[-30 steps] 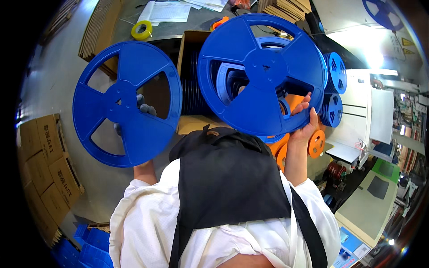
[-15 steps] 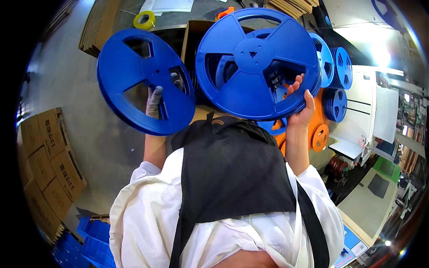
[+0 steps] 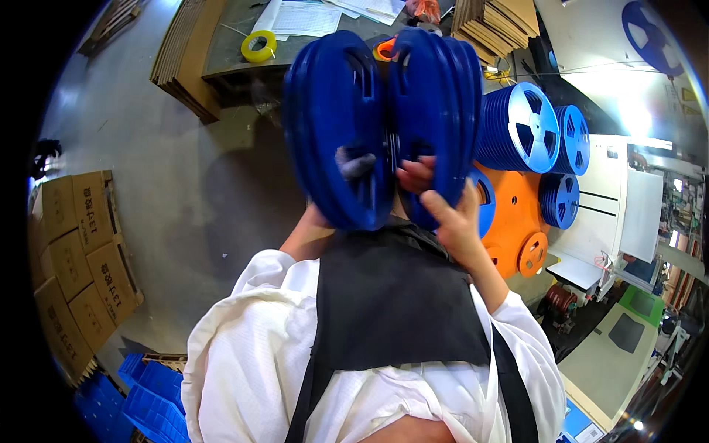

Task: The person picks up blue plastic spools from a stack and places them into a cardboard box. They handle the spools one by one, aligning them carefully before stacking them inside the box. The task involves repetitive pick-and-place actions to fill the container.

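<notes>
Two sets of blue plastic reels stand nearly on edge, side by side in front of my chest, with a narrow gap between them. The left set of reels (image 3: 319, 133) is gripped by my left hand (image 3: 355, 164); its grey-gloved fingers show through a reel window and the rest is largely hidden. My right hand (image 3: 452, 210) is closed around the lower rim of the right set of reels (image 3: 436, 96), bare fingers reaching through an opening and thumb outside. Both sets are slightly blurred, and each seems to hold several reels.
Right of the reels, a long blue reel stack (image 3: 533, 127) and smaller stacks rest by an orange round-holed stand (image 3: 509, 199). Ahead is a table (image 3: 229, 52) with yellow tape (image 3: 258, 46) and papers (image 3: 306, 20). Flattened cardboard (image 3: 185, 59) leans at its left; cartons (image 3: 85, 251) stand far left.
Both reel sets have swung from facing me to nearly edge-on and come together at the middle. My left hand moved right and my right hand moved left, each keeping its hold.
</notes>
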A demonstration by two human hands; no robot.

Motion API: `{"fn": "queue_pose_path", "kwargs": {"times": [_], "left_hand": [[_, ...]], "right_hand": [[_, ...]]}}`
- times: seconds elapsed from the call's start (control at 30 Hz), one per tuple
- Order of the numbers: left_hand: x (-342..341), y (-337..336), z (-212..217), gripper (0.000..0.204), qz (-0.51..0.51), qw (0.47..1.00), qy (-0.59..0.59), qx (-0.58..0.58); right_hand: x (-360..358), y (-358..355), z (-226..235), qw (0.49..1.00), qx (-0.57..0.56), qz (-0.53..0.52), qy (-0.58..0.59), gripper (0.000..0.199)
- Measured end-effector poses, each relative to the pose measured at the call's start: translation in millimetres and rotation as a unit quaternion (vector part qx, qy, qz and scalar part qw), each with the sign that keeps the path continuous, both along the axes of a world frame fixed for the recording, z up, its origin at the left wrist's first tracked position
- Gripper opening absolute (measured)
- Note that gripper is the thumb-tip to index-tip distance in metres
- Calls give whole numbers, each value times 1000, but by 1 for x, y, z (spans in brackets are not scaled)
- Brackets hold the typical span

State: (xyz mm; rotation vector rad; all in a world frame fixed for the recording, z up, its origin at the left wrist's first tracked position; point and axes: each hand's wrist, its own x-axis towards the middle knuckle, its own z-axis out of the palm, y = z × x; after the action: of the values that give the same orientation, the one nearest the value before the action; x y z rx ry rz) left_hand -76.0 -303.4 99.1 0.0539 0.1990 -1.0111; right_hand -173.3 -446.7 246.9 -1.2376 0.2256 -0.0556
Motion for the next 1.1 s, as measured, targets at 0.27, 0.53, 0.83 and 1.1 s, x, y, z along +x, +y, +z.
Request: {"fn": "queue_pose_path", "kwargs": {"times": [0.27, 0.53, 0.83, 1.1], "left_hand": [[-12, 33, 11, 78, 129, 974, -25, -184], [-2, 21, 19, 70, 103, 966, -5, -238], [-3, 48, 20, 70, 132, 989, -30, -56], [6, 116, 9, 71, 201, 957, -111, 178]], "right_hand": [[-22, -74, -30, 966, -47, -223, 125, 42], [-37, -88, -33, 955, -12, -269, 123, 44], [-85, -117, -34, 966, 121, -228, -8, 54], [-99, -133, -34, 902, 340, -175, -199, 52]]}}
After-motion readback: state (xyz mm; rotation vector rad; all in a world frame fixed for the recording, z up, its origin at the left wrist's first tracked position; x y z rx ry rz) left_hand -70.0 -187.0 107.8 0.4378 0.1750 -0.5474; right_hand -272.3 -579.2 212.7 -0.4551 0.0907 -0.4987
